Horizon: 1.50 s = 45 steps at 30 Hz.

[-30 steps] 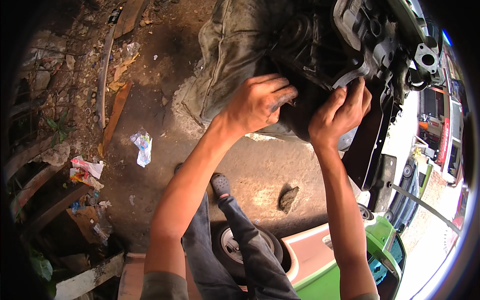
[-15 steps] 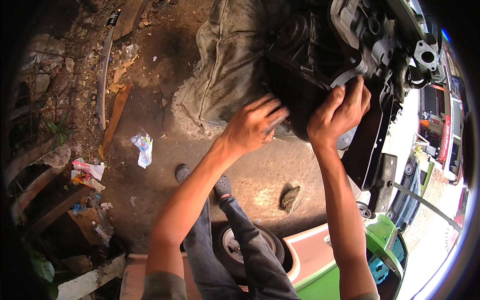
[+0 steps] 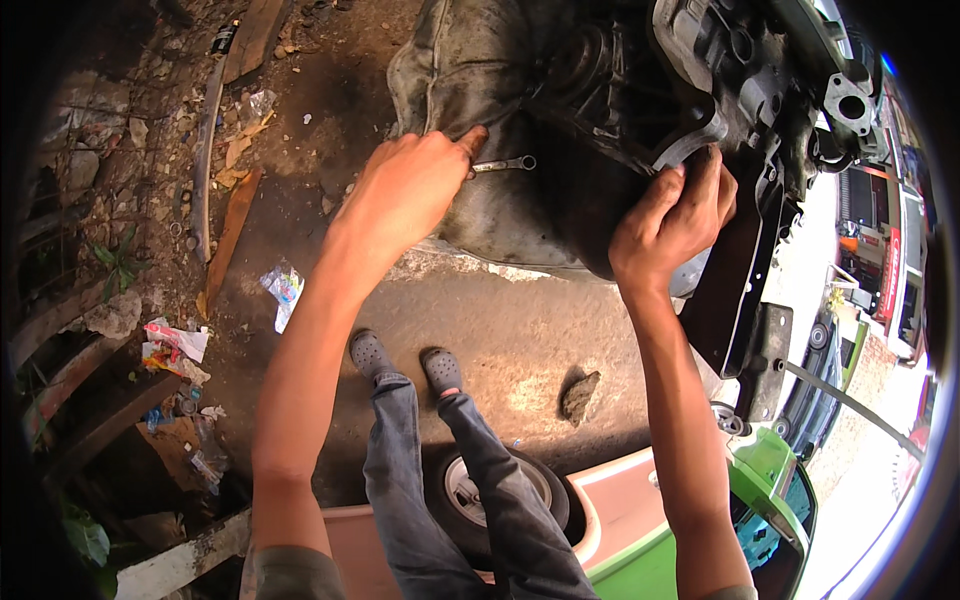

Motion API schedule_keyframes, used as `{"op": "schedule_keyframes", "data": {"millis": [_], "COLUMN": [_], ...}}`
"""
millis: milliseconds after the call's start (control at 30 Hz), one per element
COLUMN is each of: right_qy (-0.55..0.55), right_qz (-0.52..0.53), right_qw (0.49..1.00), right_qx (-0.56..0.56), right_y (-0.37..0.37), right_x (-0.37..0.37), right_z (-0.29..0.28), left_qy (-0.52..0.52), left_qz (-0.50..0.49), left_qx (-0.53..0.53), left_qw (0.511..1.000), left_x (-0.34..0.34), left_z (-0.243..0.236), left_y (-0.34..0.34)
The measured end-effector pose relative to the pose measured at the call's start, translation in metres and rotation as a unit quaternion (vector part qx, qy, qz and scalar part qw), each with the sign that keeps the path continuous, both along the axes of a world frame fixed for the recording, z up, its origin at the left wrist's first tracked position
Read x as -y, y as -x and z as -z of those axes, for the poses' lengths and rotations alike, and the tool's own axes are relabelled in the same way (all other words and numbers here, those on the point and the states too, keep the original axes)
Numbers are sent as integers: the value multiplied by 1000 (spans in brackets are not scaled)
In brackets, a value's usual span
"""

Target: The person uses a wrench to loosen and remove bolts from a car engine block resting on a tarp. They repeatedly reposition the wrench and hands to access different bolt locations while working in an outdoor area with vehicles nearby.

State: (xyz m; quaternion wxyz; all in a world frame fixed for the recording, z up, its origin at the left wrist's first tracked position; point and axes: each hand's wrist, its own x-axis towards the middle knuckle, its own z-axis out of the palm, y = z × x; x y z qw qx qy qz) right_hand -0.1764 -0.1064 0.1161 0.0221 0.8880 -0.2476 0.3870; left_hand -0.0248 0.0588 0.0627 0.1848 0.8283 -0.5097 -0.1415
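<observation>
A wrench (image 3: 508, 164) with a ring end pokes out from the fingers of my left hand (image 3: 405, 185), which is closed around its other end. Beneath it spreads a dirty, greyish-tan cover sheet (image 3: 470, 90) with a raised seam. My right hand (image 3: 665, 220) is closed at the lower end of a curved grey metal edge (image 3: 690, 148), thumb and fingers pinched against it. That edge belongs to a dark, greasy engine assembly (image 3: 600, 85). What lies between the right fingertips is hidden.
A black metal panel (image 3: 735, 290) stands right of my right hand. A flanged pipe end (image 3: 850, 107) sticks out at upper right. Below are my legs, a wheel (image 3: 470, 490), a pink and green car body (image 3: 620, 510) and a stone (image 3: 580, 397). Wood planks (image 3: 235, 235) and litter lie left.
My left hand has moved up and left, away from the dark engine part, and the wrench's ring end now shows. My right hand stays at the metal edge.
</observation>
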Motion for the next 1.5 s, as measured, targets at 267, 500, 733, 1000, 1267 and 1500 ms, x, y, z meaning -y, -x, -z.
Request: {"op": "schedule_keyframes", "data": {"millis": [267, 500, 733, 1000, 1267, 1500], "right_qy": [-1, 4, 4, 6, -7, -11], "right_qz": [5, 0, 0, -11, 0, 6], "right_qw": [1000, 1000, 1000, 1000, 1000, 1000], "right_qx": [-2, 1, 10, 14, -6, -7], "right_y": [-2, -2, -3, -2, -1, -1], "right_x": [-2, -2, -3, -1, -2, -2], "right_z": [-1, -1, -1, 1, -1, -1], "left_qy": [-25, 114, 144, 304, 223, 242], "left_qz": [52, -18, -49, -68, -110, -141], "left_qx": [-69, -59, -66, -64, -83, -114], "left_qw": [996, 992, 986, 948, 965, 953], "left_x": [5, 19, 38, 44, 51, 50], "left_z": [-4, 27, 52, 82, 74, 61], "left_y": [3, -2, -9, -6, -4, -2]}}
